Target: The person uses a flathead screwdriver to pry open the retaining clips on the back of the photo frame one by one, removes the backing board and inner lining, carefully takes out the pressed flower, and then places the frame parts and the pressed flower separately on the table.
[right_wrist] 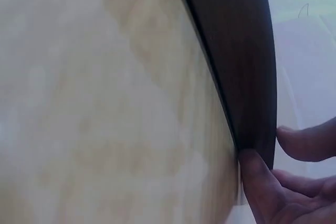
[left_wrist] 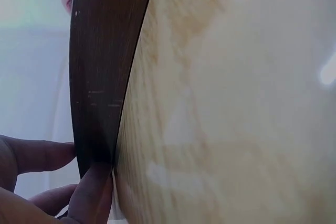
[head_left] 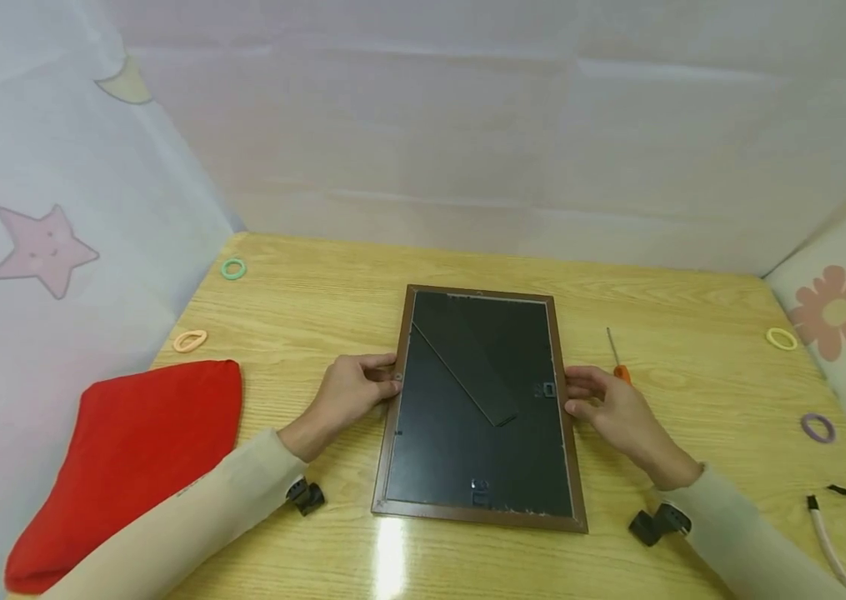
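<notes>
A brown picture frame (head_left: 479, 408) lies face down on the wooden table (head_left: 317, 292), its black backing and folded stand showing. My left hand (head_left: 353, 390) grips the frame's left edge, fingers over the rim. My right hand (head_left: 603, 400) grips the right edge the same way. In the left wrist view the frame's dark side (left_wrist: 100, 77) runs up the picture with my fingers (left_wrist: 89, 187) pinching it from above and below. The right wrist view shows the frame's other side (right_wrist: 241, 61) held between thumb and fingers (right_wrist: 262, 187).
A red cushion (head_left: 130, 458) lies at the left. An orange-handled screwdriver (head_left: 618, 358) sits just right of the frame. Hair ties lie around: green (head_left: 233, 268), peach (head_left: 190, 341), yellow (head_left: 781, 338), purple (head_left: 817, 427). Pink cables (head_left: 843, 517) lie at the right front. Fabric walls surround the table.
</notes>
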Tool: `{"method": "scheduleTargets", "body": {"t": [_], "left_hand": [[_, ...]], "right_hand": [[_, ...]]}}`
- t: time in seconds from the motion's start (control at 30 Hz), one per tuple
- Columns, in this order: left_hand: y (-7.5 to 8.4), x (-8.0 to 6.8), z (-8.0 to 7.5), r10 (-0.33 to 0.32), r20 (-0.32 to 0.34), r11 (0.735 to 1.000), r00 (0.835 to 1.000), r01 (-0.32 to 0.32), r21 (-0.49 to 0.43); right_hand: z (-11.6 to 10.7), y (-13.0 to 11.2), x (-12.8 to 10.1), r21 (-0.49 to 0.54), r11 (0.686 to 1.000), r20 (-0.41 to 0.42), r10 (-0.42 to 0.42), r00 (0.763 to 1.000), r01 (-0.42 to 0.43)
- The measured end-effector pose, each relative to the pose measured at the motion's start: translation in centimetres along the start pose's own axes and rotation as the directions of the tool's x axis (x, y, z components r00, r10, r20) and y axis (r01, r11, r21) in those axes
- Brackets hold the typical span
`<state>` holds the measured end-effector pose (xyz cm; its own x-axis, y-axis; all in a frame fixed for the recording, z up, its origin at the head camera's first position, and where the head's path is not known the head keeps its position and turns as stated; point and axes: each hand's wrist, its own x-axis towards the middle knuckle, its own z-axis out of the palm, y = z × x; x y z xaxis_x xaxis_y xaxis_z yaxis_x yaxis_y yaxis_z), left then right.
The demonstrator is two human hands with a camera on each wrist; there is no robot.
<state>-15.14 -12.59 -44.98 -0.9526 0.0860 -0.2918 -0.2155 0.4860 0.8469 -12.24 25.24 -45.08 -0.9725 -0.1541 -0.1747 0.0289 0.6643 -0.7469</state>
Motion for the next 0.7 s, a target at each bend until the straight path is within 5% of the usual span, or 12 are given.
{"method": "scheduleTargets", "body": {"t": [0.3, 0.47, 0.6, 0.7], "left_hand": [[1.4, 0.3, -1.4, 0.069, 0.107, 0.987, 0.992, -0.084, 0.135], [2.5, 1.7, -2.5, 0.103, 0.198, 0.949, 0.975, -0.156, 0.273], [2.8, 3.0, -2.9, 0.116, 0.176, 0.928, 0.977, -0.170, 0.331], [3.0, 3.7, -2.7, 0.127, 0.140, 0.916, 0.982, -0.170, 0.362]], "right_hand": [[-1.6, -0.5, -0.1, -0.118, 0.992, 0.068, -0.040, 0.997, 0.048], [-3.2, -0.6, 0.0, -0.292, 0.946, 0.012, -0.140, 0.990, 0.137], [-5.4, -0.1, 0.4, -0.425, 0.894, -0.052, -0.183, 0.982, 0.145], [-7.3, 0.7, 0.8, -0.470, 0.877, -0.017, -0.118, 0.993, 0.096]]}}
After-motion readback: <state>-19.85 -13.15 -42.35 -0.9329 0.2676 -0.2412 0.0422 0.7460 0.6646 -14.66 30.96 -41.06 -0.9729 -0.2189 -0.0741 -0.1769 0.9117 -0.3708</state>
